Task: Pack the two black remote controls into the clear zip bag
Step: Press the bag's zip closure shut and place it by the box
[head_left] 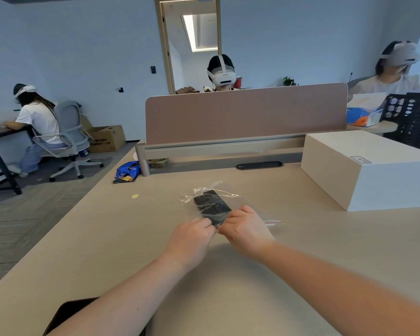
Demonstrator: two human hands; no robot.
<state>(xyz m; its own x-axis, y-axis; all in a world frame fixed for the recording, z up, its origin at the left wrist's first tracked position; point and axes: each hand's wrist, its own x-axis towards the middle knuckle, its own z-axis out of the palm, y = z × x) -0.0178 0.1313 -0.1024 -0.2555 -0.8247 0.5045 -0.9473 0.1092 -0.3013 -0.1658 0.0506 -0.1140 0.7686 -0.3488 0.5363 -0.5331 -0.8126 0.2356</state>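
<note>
A clear zip bag (230,198) lies on the desk in front of me, its red-striped zip edge trailing out to the right of my hands. Black remote controls (211,206) lie inside it, pointing away from me; I cannot tell whether one or two are there. My left hand (192,236) pinches the near end of the bag from the left. My right hand (245,229) pinches the same end from the right, covering the bag's mouth. The near ends of the remotes are hidden behind my fingers.
A large white box (366,168) stands at the right on the beige desk (107,238). A pink divider (245,112) closes off the far edge. A blue packet (127,170) lies far left, a yellow sticker (135,196) nearby. A dark flat object (68,311) sits under my left forearm.
</note>
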